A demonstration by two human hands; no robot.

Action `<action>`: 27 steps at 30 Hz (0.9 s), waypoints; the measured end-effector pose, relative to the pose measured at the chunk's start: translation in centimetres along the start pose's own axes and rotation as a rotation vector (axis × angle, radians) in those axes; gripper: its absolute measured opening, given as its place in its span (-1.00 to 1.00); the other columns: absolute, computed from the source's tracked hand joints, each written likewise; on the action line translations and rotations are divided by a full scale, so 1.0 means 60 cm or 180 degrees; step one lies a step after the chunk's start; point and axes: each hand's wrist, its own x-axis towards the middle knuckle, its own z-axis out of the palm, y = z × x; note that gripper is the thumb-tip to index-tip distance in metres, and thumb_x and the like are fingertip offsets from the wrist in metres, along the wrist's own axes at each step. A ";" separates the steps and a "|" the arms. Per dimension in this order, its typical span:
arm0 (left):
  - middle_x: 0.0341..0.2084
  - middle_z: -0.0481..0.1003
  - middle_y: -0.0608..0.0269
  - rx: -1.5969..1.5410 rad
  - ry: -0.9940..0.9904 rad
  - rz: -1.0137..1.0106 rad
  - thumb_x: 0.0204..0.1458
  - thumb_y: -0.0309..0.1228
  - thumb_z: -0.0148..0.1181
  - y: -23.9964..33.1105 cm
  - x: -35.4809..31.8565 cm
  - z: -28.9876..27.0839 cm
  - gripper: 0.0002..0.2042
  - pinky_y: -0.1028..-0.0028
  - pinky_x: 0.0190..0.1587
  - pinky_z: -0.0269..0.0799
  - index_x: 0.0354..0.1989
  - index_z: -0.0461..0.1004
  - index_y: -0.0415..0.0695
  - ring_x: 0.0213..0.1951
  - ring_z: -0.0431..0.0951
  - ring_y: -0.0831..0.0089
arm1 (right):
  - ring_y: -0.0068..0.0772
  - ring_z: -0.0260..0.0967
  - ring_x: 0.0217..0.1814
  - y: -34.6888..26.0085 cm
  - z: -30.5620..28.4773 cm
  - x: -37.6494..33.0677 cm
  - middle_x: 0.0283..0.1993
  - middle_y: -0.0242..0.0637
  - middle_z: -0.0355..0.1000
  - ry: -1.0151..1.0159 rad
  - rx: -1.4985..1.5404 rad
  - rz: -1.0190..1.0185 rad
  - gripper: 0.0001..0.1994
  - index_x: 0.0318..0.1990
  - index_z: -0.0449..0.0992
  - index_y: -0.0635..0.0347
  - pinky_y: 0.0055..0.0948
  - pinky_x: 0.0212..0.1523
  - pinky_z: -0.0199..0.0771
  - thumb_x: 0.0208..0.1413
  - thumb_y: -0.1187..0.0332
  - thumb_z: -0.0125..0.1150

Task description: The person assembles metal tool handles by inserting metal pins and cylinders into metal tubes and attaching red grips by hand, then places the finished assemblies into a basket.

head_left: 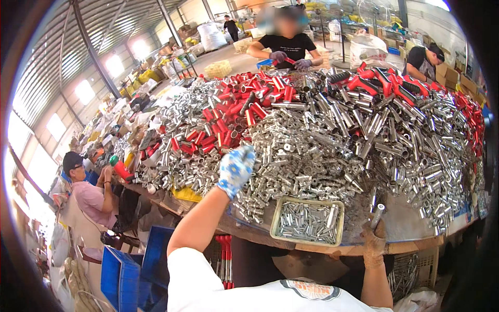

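My left hand, in a white and blue patterned glove, reaches forward to the heap of small silver metal fittings. Its fingers are drawn together at the edge of the red tubes; whatever lies between them cannot be made out. At the table's front edge my right hand, in a brownish glove, is closed around a silver metal tube, which points up and away from me. Between the two hands sits a shallow pale tray holding several slim metal pins.
Longer chrome tubes and red-and-black handles pile up at the right. A person works across the table, another sits at the left, and one stands at the far right. Blue crates stand below left.
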 end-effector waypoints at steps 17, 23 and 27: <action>0.05 0.45 -0.09 0.2021 -0.0893 -0.2472 0.07 -0.33 0.00 -0.344 0.291 -0.011 -0.64 0.18 0.13 0.38 0.01 0.51 -0.18 0.11 0.45 0.01 | -0.62 0.28 -0.36 0.044 -0.031 0.006 -0.30 -0.47 0.36 0.0156 -0.0422 -0.0321 -0.65 -0.02 0.45 0.22 -0.57 -0.40 0.31 -0.02 0.58 0.24; -0.18 0.58 -0.01 0.0574 -0.0999 -0.2273 -0.05 -0.11 0.23 -0.313 0.306 0.031 -0.62 0.22 -0.09 0.47 -0.26 0.59 -0.22 -0.13 0.58 0.11 | -0.62 0.29 -0.36 0.005 -0.006 -0.009 -0.32 -0.48 0.35 0.0378 -0.0402 -0.0624 -0.68 -0.04 0.44 0.17 -0.59 -0.43 0.30 0.00 0.56 0.23; -0.37 0.58 0.05 0.0188 0.0656 -0.1455 0.01 -0.27 0.16 -0.369 0.245 -0.016 -0.66 0.25 -0.19 0.47 -0.08 0.46 -0.21 -0.28 0.60 0.21 | -0.66 0.25 -0.47 -0.026 0.022 -0.006 -0.44 -0.50 0.32 0.0372 -0.0276 0.0120 -0.76 -0.05 0.45 0.15 -0.60 -0.48 0.26 0.12 0.48 0.18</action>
